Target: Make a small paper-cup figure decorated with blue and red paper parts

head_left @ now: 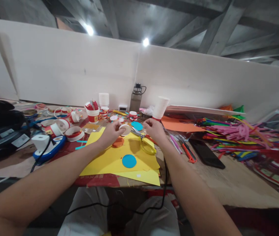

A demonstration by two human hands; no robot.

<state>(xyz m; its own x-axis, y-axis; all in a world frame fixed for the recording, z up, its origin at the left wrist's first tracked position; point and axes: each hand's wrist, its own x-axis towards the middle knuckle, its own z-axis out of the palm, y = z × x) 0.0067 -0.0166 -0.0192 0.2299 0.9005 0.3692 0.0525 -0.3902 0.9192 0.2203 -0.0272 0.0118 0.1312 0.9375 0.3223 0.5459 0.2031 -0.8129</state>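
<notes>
My left hand (111, 133) pinches a round white disc (125, 130), perhaps a paper cup's base, by its left edge. Opposite, my right hand (154, 130) has its fingertips pressed together beside a blue paper disc (136, 126); whether they hold anything is too small to make out. Scissors with yellow handles (148, 148) lie on yellow sheets (100, 162) below the right hand. An orange disc (118, 142) rests under the left hand, and a second blue disc (129, 161) lies nearer to me.
A dark bottle (135, 98) and stacked paper cups (161, 107) stand at the back. Cut cup rings (74, 133) and a blue power strip (49, 150) are on the left. A phone (207, 153) and pipe cleaners (242, 134) lie right. A black cable (165, 183) hangs over the front edge.
</notes>
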